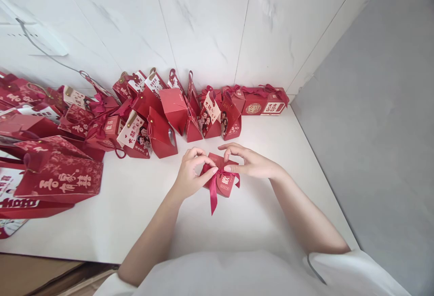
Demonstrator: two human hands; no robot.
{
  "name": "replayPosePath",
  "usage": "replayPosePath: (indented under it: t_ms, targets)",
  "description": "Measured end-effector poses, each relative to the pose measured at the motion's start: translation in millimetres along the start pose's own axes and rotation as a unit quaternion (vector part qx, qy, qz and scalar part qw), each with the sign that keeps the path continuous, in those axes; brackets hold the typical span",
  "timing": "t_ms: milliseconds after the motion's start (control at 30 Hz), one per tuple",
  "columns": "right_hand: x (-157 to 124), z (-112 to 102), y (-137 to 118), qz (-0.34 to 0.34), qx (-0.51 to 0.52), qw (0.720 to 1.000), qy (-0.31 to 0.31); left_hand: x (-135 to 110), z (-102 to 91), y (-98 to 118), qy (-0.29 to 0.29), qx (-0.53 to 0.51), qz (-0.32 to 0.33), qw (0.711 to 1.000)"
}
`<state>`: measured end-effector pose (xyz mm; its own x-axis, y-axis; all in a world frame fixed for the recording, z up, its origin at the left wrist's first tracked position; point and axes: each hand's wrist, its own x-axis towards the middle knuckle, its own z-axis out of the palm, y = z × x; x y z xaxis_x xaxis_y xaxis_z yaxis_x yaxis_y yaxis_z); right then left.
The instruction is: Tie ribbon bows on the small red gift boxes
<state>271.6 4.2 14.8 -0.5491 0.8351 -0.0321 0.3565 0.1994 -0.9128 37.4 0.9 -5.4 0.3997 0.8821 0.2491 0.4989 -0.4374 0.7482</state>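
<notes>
And here's the left hand [195, 174], thumb and forefinger pinched on the ribbon [213, 195]! The right hand [251, 163] curls in close opposite, its thumb at the knot; whether it grips, I can't tell from here. The small red box [226, 189] sits between and below them on the table [135, 217], gift boxes [163, 138] crowding beyond.

one head-worn view, facing forward and down, fairly near left hand [191, 176] and right hand [252, 162], edges perhaps stretched

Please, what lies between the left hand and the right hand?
In the head view, the red ribbon and part of the small red box lie between them.
</notes>
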Motion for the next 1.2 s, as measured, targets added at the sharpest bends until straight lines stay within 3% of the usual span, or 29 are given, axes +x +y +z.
replayPosePath:
  t_ms: [167, 333, 467, 567, 733, 867, 1133, 1200]
  targets:
    - [-3.5, -0.6, -2.6, -0.015, -0.021, 1.0, -0.007, 0.1, 0.3, 3.1, -0.026, -0.017, -0.002, 1.0]
    - [-3.8, 3.3, -3.7, -0.037, -0.06, 0.997, 0.04, 0.6, -0.3, 6.7, -0.07, -0.011, -0.013, 0.997]
    - [-5.2, 4.7, -9.7, -0.064, -0.111, 0.988, 0.087, -0.1, 0.7, 7.9, -0.061, 0.005, -0.012, 0.998]
    - [-10.2, 6.9, -17.8, -0.034, -0.149, 0.983, 0.1, -0.6, 3.4, 8.8, -0.043, 0.034, 0.002, 0.998]
    - [-19.3, 17.1, -30.8, 0.04, -0.134, 0.989, 0.048, -0.8, 9.9, 12.1, -0.013, 0.089, 0.022, 0.996]
    - [-20.7, 24.1, -34.6, 0.062, -0.162, 0.985, 0.007, -1.1, 13.1, 14.3, 0.003, 0.104, 0.014, 0.994]
    - [-19.7, 22.0, -33.0, 0.009, -0.16, 0.987, -0.025, -1.0, 9.6, 13.2, -0.008, 0.032, -0.02, 0.999]
    - [-21.2, 16.8, -34.3, -0.018, -0.142, 0.988, -0.057, -1.0, 11.1, 12.4, 0.006, 0.02, -0.029, 0.999]
